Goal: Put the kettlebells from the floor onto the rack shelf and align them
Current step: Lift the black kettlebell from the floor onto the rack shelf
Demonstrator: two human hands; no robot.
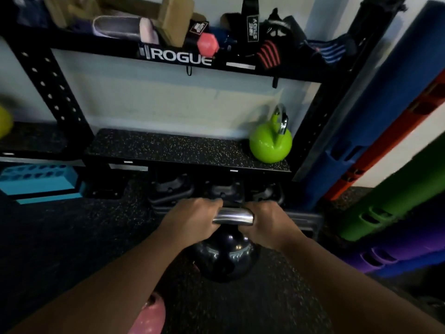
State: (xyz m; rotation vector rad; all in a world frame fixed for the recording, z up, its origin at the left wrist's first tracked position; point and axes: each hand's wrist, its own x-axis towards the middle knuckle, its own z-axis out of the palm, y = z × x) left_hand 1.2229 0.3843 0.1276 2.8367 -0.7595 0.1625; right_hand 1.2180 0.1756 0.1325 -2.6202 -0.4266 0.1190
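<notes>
1. Left hand [192, 216] and right hand [268, 221] are both closed around the chrome handle [233, 217] of the black kettlebell [224, 257], one at each end; its body hangs directly below them.
2. Judged heavy and rigid (glossy shell, slick handle); a two-handed hold on the handle suits it.
3. The speckled rubber shelf [168, 148] lies beyond and above the hands, largely bare; a green kettlebell [269, 143] stands at its right end.
4. A pink kettlebell [150, 317] sits under the left forearm, on the rubber floor [72, 232].
</notes>
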